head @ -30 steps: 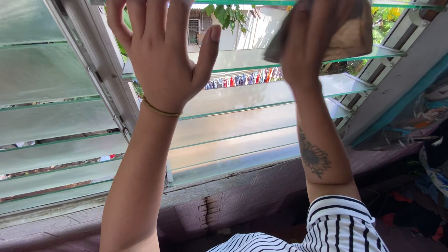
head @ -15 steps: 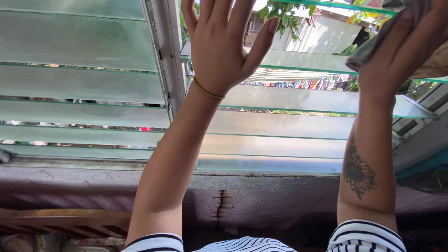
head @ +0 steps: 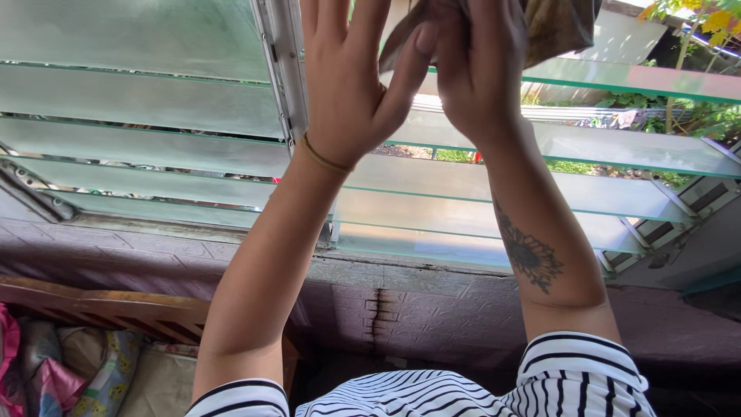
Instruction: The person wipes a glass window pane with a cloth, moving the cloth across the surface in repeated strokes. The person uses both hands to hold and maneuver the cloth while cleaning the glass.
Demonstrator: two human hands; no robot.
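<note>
Now my right hand [head: 478, 69] is much closer to my left hand [head: 351, 85] than it was half a second ago. Before, it was far out at the right end of the glass slat [head: 633, 77]; at this moment it is at the left end of the same slat, and the 2 hands almost touch near the metal window frame [head: 282, 69]. The cloth [head: 559, 23] has come along with it. From this I judge that the wiping stroke has run along the whole slat, from the right end to the left.

The fingers of my right hand are closed around the brown-grey cloth and press it on the upper side of the slat, near the top edge of the view. The fingers of my left hand are open and spread, holding nothing; the palm lies flat against the glass, and the thumb points to the right hand. It seems to steady the slat.

About containers, I see no box, bucket or bowl. Below the window is only the purple wall ledge [head: 432, 309], and at the lower left a wooden frame [head: 116, 309] with coloured bedding [head: 100, 378] under it. The lower slats [head: 478, 208] stand half open.
</note>
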